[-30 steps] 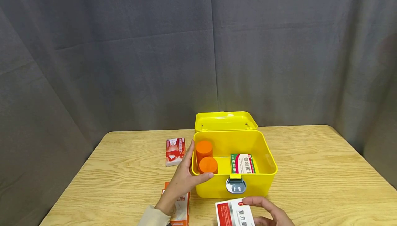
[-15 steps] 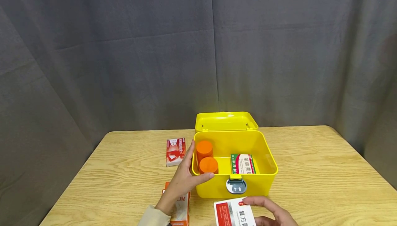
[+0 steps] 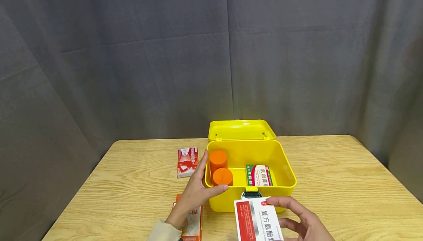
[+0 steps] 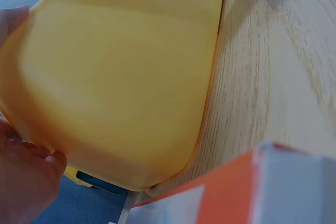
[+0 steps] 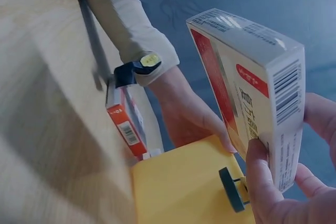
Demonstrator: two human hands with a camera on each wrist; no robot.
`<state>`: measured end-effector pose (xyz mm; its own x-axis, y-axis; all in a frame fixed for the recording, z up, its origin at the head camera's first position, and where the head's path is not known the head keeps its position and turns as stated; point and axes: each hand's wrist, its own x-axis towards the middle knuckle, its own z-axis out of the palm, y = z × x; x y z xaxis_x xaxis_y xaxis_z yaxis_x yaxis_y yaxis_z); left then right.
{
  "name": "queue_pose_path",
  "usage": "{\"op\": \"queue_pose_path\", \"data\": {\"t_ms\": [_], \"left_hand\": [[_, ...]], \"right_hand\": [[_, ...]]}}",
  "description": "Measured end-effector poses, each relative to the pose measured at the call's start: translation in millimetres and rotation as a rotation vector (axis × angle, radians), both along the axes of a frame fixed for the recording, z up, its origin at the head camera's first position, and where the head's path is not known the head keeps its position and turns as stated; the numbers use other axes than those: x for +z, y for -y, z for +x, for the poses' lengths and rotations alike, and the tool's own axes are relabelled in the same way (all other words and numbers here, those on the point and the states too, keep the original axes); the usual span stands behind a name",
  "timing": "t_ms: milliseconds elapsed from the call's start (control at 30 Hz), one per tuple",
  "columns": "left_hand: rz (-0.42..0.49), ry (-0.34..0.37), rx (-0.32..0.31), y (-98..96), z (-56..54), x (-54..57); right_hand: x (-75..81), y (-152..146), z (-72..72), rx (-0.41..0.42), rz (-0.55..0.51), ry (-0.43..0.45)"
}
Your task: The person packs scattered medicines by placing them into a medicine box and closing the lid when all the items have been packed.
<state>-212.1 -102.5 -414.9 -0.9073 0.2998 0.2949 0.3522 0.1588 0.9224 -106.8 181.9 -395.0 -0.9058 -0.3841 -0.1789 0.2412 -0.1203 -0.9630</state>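
A yellow storage box (image 3: 218, 200) stands with its lid (image 3: 241, 129) tipped back. My left hand (image 3: 195, 193) holds its left front corner, thumb along the front rim and fingers at the left rim. Inside are two orange-capped containers (image 3: 222, 177) on the left and a green-and-white medicine box (image 3: 259, 175) on the right. In front of the storage box, my right hand (image 3: 302, 219) grips a white-and-red medicine box (image 3: 259, 220), which partly covers the latch (image 3: 251, 194). In the right wrist view, its thumb and fingers pinch this medicine box (image 5: 247, 93) near one end.
A red-and-white medicine box (image 3: 187, 162) lies on the wooden table (image 3: 132, 189), left of the storage box. Partly hidden under my left wrist is an orange-and-white box (image 3: 194, 222). A grey curtain (image 3: 165, 68) hangs along the table's back and sides.
My right hand has raised the white-and-red medicine box slightly and shifted it to the right, so it overlaps the latch. My left hand keeps its place on the storage box.
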Motion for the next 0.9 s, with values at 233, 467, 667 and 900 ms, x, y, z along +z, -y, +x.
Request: {"op": "queue_pose_path", "data": {"t_ms": [233, 467, 667, 900], "left_hand": [[-0.006, -0.005, -0.002, 0.8, -0.4, -0.2], [-0.007, -0.008, -0.006, 1.3, -0.3, 0.3], [0.0, 0.008, 0.002, 0.8, 0.0, 0.1], [-0.006, 0.011, 0.008, 0.9, -0.1, 0.4]], "right_hand": [[15.8, 1, -1.0, -0.063, 0.039, 0.024], [32.5, -2, -3.8, -0.057, 0.106, -0.071], [45.6, -3, -9.9, -0.118, 0.229, -0.114], [52.9, -4, -15.2, -0.16, 0.291, -0.152]]}}
